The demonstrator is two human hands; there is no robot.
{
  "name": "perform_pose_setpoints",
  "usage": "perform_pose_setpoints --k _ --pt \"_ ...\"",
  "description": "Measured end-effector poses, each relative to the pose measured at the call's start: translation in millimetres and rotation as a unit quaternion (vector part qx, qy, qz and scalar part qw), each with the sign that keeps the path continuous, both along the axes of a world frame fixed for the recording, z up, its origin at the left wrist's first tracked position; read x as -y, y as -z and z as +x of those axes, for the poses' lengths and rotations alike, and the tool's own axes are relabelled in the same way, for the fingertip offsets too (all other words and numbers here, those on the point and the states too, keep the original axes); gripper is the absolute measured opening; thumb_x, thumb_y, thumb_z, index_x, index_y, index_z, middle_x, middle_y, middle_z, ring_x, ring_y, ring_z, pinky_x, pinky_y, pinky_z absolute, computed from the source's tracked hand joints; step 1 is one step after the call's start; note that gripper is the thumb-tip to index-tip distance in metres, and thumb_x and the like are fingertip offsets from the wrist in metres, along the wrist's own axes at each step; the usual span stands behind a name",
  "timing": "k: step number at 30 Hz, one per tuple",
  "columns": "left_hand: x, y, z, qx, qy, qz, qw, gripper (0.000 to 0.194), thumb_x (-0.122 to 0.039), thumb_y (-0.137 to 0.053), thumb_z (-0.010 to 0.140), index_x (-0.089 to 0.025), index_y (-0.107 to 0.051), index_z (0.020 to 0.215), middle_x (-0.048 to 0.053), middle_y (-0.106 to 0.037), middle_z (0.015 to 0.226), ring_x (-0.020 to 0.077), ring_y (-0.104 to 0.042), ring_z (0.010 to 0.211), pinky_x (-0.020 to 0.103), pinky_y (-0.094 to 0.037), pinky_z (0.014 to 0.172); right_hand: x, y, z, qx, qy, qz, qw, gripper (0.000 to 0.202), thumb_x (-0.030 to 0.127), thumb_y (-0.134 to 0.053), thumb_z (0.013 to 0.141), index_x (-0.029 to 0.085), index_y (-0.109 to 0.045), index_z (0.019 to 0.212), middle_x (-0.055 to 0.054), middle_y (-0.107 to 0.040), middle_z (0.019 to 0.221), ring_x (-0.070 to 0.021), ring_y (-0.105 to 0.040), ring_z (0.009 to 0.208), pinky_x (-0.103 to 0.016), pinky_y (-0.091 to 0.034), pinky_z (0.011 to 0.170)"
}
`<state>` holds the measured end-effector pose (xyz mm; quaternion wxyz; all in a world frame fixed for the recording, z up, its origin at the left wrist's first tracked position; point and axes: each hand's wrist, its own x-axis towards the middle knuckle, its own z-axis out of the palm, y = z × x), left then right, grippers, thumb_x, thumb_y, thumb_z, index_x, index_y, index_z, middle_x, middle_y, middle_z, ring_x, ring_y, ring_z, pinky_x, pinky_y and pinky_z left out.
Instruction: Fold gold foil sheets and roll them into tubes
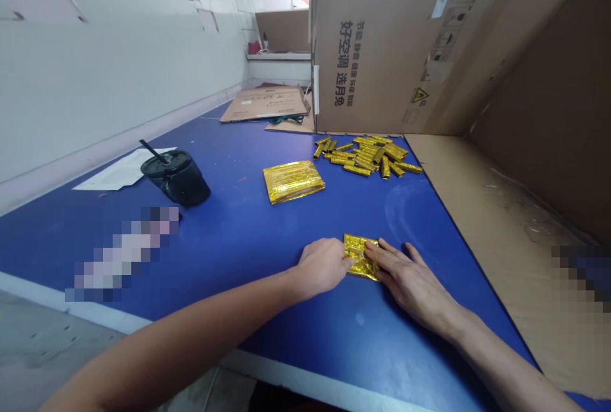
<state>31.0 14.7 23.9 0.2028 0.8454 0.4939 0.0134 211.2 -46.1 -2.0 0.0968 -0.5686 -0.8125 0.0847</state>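
Note:
A shiny gold foil sheet (359,253) lies on the blue table between my hands. My left hand (324,263) is closed, its fingers pinching the sheet's left edge. On the right side of the foil rests my right hand (410,278), with fingers stretched out and pressing it flat. Beyond them sits a stack of gold foil sheets (293,181). Farther back to the right is a pile of small rolled gold foil tubes (370,156). My fingers hide parts of the sheet's left and right edges.
A dark lidded cup with a straw (184,179) stands at the left, beside white paper (117,170). Flattened cardboard (265,104) lies at the back. A large cardboard box (382,49) walls off the far right. The blue table's (229,240) right edge borders a cardboard panel (477,208).

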Motion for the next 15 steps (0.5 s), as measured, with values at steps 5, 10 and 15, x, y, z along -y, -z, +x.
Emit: perform_pose_setpoints --k 5,10,15 --pt "6 1.7 1 -0.035 0.031 0.061 0.997 0.026 -0.036 -0.043 0.080 -0.016 -0.060 0.081 0.008 -0.062 0.076 0.0216 -0.059 0.069 0.029 -0.042 0.060 0 1.5 0 -0.003 0.004 -0.003 1.000 0.042 0.019 -0.036 0.084 0.026 -0.038 0.125 -0.004 -0.043 0.129 -0.0240 -0.032 0.121 -0.059 -0.020 0.094" --pt "13 4.4 2 -0.032 0.052 0.152 0.986 0.022 -0.033 -0.049 0.080 -0.015 -0.055 0.091 0.009 -0.056 0.090 0.0235 -0.053 0.087 0.033 -0.042 0.071 -1 2.4 1 -0.006 0.005 0.002 1.000 0.043 0.018 -0.036 0.083 0.028 -0.039 0.124 -0.004 -0.045 0.127 -0.0242 -0.034 0.120 -0.059 -0.020 0.094" --pt "11 13.1 -1 0.021 0.125 0.249 0.960 0.024 -0.025 -0.048 0.082 -0.018 -0.049 0.105 0.008 -0.047 0.116 0.0224 -0.042 0.107 0.036 -0.035 0.085 0 1.6 1 -0.012 0.005 0.009 1.000 0.045 0.015 -0.037 0.082 0.027 -0.036 0.126 -0.005 -0.046 0.126 -0.0235 -0.034 0.120 -0.058 -0.021 0.094"
